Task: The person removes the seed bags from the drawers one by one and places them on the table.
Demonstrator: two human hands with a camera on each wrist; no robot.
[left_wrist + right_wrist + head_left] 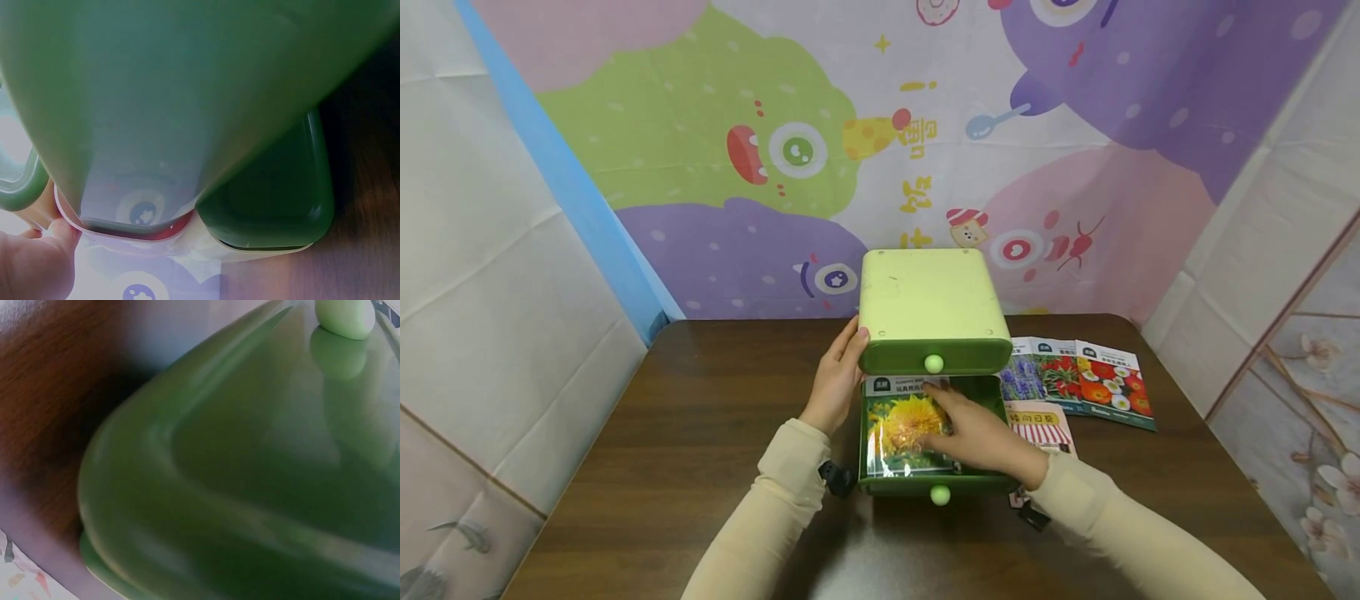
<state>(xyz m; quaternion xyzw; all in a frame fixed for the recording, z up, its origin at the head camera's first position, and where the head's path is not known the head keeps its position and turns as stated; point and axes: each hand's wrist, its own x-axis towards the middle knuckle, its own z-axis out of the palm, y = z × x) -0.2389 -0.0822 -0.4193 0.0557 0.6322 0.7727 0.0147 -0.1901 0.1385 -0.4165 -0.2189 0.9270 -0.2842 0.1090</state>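
Note:
A small drawer cabinet (pixel 932 292) with a pale green top stands on the table. Its upper drawer (pixel 895 357) is closed, while the lower green drawer (pixel 988 483) is pulled out. Inside the lower drawer, on its left side, lies a seed packet (pixel 887 458) with a yellow flower picture. My right hand (pixel 988 435) reaches over the drawer, its extended fingers and thumb touching the packet. My left hand (pixel 837 379) rests against the cabinet's left side; part of it shows as a hand (pixel 37 265) in the left wrist view. The right wrist view shows no hand, only the drawer front (pixel 262 437).
Right of the cabinet lie several flower seed packets: a red-and-orange one (pixel 1116 385), a red-flowered one (pixel 1060 375) and a purple one (pixel 1022 375). A pink-and-cream packet (pixel 1045 423) lies nearer, partly behind the right arm. A cartoon-printed cloth (pixel 700 142) hangs behind the brown table (pixel 700 433).

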